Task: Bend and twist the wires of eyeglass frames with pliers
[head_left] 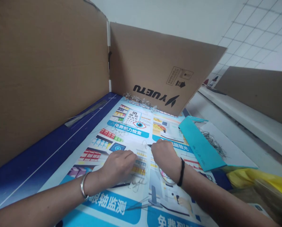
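My left hand (pixel 119 164), with a silver bangle on the wrist, is closed just above the printed sheet (pixel 144 157); its fingertips face away, so what they pinch is hidden. To its right, my right hand (pixel 164 154), wearing a black band, is also closed. A small dark tip (pixel 149 145) pokes out at its fingers, and beside that curves a thin wire loop (pixel 145 143). Bent thin wires (pixel 137 186) lie below and between the hands. Several straighter wires (pixel 133 207) rest nearer to me on the sheet.
Cardboard panels (pixel 48 72) stand at left and back. Tangled wire pieces (pixel 141 101) lie along the back panel's foot. A bundle of straight wires (pixel 85 114) is at left. At right, an open teal box (pixel 202 148) holds a wire heap (pixel 211 142), near yellow cloth (pixel 261 178).
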Tool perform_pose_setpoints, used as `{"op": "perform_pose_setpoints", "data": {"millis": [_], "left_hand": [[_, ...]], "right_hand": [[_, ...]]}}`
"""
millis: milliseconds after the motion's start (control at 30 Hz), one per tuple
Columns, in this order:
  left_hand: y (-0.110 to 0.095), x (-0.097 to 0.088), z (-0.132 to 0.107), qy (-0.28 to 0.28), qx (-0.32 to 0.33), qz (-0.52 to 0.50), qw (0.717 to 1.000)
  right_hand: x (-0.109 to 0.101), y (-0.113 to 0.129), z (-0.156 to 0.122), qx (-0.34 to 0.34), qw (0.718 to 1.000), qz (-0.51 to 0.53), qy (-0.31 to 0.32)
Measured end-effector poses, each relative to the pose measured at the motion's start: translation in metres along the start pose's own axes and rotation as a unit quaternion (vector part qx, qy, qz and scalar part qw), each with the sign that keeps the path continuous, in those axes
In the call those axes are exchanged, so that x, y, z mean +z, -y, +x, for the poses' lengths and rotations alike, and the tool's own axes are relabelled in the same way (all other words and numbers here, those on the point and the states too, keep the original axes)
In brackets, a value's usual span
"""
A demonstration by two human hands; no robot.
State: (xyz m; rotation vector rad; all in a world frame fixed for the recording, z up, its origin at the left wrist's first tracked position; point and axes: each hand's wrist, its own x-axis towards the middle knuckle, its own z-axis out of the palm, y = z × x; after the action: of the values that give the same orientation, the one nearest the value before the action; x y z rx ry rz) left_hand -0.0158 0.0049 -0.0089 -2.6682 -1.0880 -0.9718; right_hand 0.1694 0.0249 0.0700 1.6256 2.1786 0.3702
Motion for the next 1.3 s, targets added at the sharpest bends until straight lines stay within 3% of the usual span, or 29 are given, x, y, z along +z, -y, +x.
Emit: {"op": "perform_pose_setpoints", "data": {"millis": [133, 367, 600, 900, 1300], "left_hand": [[-0.001, -0.002, 0.000, -0.001, 0.002, -0.007, 1.000], [0.000, -0.003, 0.002, -0.004, -0.002, -0.021, 1.000], [0.004, -0.002, 0.001, 0.010, -0.012, -0.021, 1.000], [0.005, -0.003, 0.008, 0.045, 0.034, -0.079, 0.995], [0.004, -0.001, 0.010, 0.061, -0.078, -0.271, 0.957]], "right_hand": [[0.019, -0.014, -0.004, 0.002, 0.998, 0.020, -0.061], [0.049, -0.031, -0.003, 0.050, 0.992, 0.030, -0.108], [0.047, -0.034, -0.011, 0.080, 0.980, 0.056, -0.172], [0.045, -0.020, -0.040, 0.015, 0.958, 0.129, -0.257], [0.053, -0.006, -0.043, -0.020, 0.949, 0.113, -0.293]]}}
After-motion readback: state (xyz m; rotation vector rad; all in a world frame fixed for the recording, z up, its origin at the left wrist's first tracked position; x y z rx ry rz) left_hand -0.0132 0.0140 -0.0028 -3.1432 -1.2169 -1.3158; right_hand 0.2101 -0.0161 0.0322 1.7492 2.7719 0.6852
